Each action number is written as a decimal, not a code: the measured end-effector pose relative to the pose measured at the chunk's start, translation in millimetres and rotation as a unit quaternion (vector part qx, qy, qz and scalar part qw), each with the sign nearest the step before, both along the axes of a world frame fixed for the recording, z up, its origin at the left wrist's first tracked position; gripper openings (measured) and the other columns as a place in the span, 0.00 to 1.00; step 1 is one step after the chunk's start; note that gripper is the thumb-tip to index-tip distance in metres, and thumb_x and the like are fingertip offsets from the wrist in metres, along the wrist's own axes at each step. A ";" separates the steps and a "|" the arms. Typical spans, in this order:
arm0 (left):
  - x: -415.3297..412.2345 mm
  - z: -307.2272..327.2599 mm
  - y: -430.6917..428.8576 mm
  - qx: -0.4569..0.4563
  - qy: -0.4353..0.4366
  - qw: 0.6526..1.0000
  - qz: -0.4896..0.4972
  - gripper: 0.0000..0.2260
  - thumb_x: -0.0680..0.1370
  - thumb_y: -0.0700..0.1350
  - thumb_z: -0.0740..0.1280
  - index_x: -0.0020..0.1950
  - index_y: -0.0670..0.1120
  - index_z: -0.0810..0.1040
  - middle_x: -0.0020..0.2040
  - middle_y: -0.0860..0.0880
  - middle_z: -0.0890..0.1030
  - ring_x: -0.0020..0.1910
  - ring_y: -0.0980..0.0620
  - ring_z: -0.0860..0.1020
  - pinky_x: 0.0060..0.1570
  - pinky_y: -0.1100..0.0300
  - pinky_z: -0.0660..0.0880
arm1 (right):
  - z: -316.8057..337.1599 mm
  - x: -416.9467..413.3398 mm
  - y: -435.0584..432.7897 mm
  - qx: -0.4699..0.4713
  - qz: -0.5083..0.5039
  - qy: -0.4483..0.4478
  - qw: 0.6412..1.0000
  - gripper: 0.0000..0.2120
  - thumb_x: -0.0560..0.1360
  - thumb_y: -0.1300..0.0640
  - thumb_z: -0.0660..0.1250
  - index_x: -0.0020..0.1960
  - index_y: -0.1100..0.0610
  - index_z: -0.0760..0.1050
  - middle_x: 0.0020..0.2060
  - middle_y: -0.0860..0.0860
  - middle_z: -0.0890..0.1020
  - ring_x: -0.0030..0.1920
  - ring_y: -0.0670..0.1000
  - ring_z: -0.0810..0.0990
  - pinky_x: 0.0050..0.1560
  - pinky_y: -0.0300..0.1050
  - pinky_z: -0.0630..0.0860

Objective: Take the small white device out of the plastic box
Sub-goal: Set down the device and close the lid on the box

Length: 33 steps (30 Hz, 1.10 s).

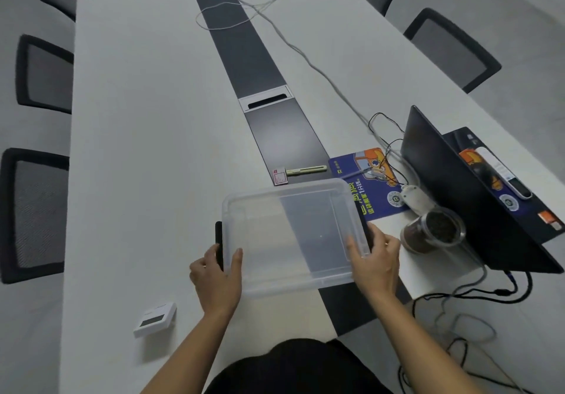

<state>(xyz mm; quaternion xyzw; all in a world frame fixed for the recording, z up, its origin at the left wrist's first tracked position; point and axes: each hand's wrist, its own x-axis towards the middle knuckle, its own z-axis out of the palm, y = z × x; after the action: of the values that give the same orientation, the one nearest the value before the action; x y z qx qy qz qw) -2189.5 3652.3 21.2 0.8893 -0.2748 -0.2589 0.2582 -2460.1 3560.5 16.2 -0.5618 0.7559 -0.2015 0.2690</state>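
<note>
Head view: both forearms run off frame; plastic box point(293, 234) contents unclear.

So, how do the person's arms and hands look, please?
Both hands, the left hand and the right hand, are bare: no gloves, and no rings or watch that I can see. The forearms show no sleeves. Dark clothing appears at the bottom.
</note>
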 end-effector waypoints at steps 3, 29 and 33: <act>0.6 -0.4 -1.0 -0.014 0.074 0.996 0.046 0.39 0.76 0.62 0.68 0.80 0.46 0.59 0.78 0.39 0.62 0.76 0.39 0.63 0.72 0.42 0.65 | -3.0 1.0 -2.4 0.096 -0.071 -0.086 0.989 0.46 0.72 0.34 0.69 0.81 0.54 0.56 0.76 0.60 0.63 0.74 0.62 0.65 0.70 0.59 0.66; -13.1 2.6 -2.7 -0.074 -0.015 0.997 0.019 0.37 0.65 0.67 0.75 0.66 0.46 0.73 0.54 0.50 0.76 0.53 0.49 0.76 0.50 0.51 0.77 | 11.1 9.8 -5.1 -0.009 0.044 0.016 0.999 0.39 0.65 0.23 0.65 0.60 0.54 0.79 0.48 0.49 0.78 0.47 0.50 0.78 0.47 0.47 0.78; -13.1 7.4 -2.8 -0.083 0.012 0.996 0.020 0.33 0.66 0.68 0.74 0.64 0.52 0.72 0.53 0.54 0.76 0.52 0.50 0.77 0.48 0.52 0.78 | 9.3 10.8 -5.0 0.016 0.036 -0.025 0.999 0.41 0.66 0.25 0.66 0.66 0.56 0.76 0.54 0.52 0.80 0.54 0.53 0.79 0.53 0.47 0.77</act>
<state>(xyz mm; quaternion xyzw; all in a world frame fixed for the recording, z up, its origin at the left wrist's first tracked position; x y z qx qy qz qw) -2202.6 3649.5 28.6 0.8668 -0.2744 -0.2411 0.3394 -2449.3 3555.5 25.5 -0.5787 0.7316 -0.1937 0.3039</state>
